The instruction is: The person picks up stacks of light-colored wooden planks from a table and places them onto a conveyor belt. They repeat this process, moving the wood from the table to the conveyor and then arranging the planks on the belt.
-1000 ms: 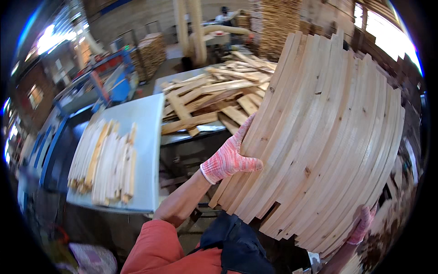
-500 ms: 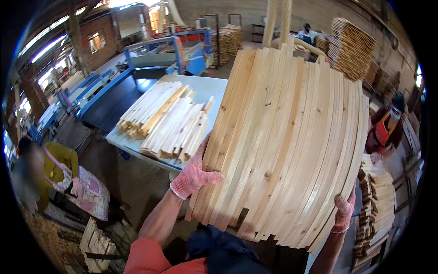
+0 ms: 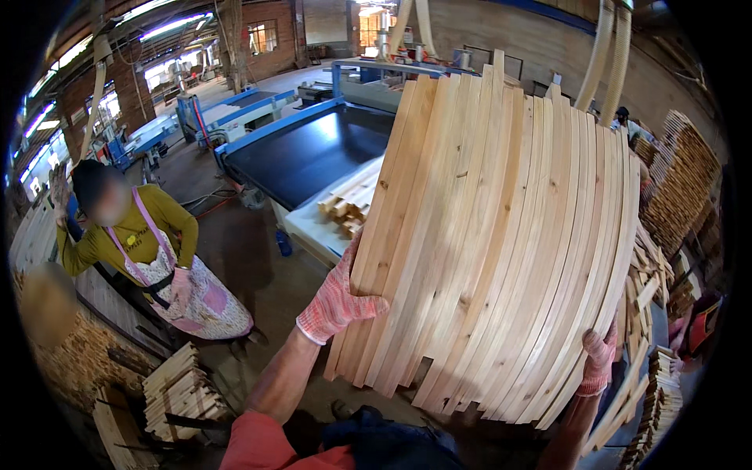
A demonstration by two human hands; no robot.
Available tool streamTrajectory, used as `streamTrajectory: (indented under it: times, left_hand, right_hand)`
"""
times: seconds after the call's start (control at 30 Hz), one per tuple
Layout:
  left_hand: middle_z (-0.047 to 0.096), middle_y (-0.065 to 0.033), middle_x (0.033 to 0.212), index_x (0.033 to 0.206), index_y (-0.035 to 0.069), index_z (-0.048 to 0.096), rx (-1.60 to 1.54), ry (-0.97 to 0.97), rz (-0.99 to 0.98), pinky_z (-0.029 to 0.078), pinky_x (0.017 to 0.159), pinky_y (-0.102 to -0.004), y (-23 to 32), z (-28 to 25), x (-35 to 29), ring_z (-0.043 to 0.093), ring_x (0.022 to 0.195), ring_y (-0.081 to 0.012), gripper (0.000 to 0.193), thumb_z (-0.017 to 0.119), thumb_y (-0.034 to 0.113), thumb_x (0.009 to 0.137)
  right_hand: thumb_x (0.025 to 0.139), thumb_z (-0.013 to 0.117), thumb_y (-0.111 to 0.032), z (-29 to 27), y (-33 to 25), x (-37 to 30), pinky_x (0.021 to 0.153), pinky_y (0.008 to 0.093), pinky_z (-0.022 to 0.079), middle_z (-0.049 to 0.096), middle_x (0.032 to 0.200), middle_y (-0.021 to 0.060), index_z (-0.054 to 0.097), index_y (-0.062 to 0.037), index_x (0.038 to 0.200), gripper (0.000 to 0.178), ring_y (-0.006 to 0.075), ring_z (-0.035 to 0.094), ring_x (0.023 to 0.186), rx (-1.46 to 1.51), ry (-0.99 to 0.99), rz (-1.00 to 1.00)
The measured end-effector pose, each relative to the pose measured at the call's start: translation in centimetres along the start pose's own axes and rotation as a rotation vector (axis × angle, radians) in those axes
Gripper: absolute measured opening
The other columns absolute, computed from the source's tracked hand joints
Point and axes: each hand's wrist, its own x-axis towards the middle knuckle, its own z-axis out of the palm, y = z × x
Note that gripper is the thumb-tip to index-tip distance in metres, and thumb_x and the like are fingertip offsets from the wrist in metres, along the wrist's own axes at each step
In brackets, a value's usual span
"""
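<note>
Between my two hands I carry a wide row of wooden strips (image 3: 478,251), pressed side by side with uneven ends. My left hand (image 3: 342,301), in a pink-and-white knitted glove, clasps the row's left edge, thumb on the upper face. Gloved the same way, my right hand (image 3: 599,362) grips the right edge near its lower corner, thumb showing. The fingers under the strips are hidden. Behind the row's left edge, more wooden strips (image 3: 342,213) lie on a pale table (image 3: 309,233), partly covered by what I hold.
A person in an apron (image 3: 157,251) stands at left, one hand raised. Stacked strips (image 3: 182,395) sit low at left. A blue-framed machine with a black belt (image 3: 317,153) lies ahead. Loose strips (image 3: 630,376) lean at right, near a tall wood stack (image 3: 680,176) and another person's red clothing (image 3: 703,325).
My view has swung left, with the strips still held between both hands. The aproned person now appears nearer the middle, with a hand raised. The table's strips are mostly hidden now.
</note>
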Motion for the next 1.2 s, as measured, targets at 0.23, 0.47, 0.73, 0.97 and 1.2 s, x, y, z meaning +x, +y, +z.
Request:
streamTrajectory:
  times: [0.23,0.47,0.73,0.97,1.2]
  left_hand:
    - [0.037,-0.0069,0.166,0.169,0.008,0.018,0.079,0.071,0.064,0.027,0.125,-0.0406,0.8,-16.6,6.4,0.034,0.153,-0.0218,0.135,0.098,0.039,0.065]
    - [0.039,-0.0069,0.164,0.169,0.009,0.02,0.096,0.112,0.139,0.03,0.124,-0.0409,-0.5,-29.3,15.7,0.037,0.151,-0.0226,0.131,0.097,0.035,0.066]
    - [0.041,-0.0076,0.164,0.169,0.007,0.021,0.084,0.163,0.171,0.03,0.124,-0.0403,-1.1,-43.7,28.4,0.038,0.151,-0.0225,0.132,0.098,0.03,0.065]
    - [0.043,-0.0097,0.162,0.168,0.005,0.02,0.19,0.187,0.081,0.031,0.124,-0.0415,-4.8,-57.8,37.1,0.04,0.15,-0.0252,0.132,0.098,0.033,0.065]
    - [0.045,-0.0079,0.159,0.167,0.007,0.023,0.059,0.138,-0.065,0.033,0.124,-0.0393,-12.2,-71.8,44.3,0.042,0.148,-0.0237,0.126,0.097,0.027,0.066]
  right_hand:
    - [0.069,0.089,-0.054,19.7,-0.2,6.5,0.107,0.0397,0.047,0.06,0.141,0.0135,0.042,-0.0005,0.158,0.114,0.0257,0.06,0.125,0.042,-0.084,0.009]
    - [0.069,0.088,-0.048,32.6,3.8,16.7,0.106,0.0372,0.049,0.063,0.138,0.0132,0.042,-0.0013,0.159,0.111,0.0249,0.062,0.123,0.064,-0.092,-0.029]
    - [0.065,0.085,-0.033,53.3,7.4,29.1,0.104,0.0362,0.052,0.065,0.133,0.0122,0.044,-0.0014,0.157,0.106,0.0242,0.064,0.118,0.318,-0.149,0.025]
    - [0.066,0.091,-0.038,66.8,11.6,36.6,0.102,0.0372,0.053,0.065,0.134,0.012,0.041,-0.0026,0.159,0.112,0.0227,0.065,0.117,0.275,-0.202,0.109]
    - [0.071,0.09,-0.032,80.1,16.6,39.1,0.1,0.036,0.054,0.064,0.134,0.0105,0.037,-0.0014,0.161,0.108,0.0202,0.066,0.115,0.196,-0.168,0.127]
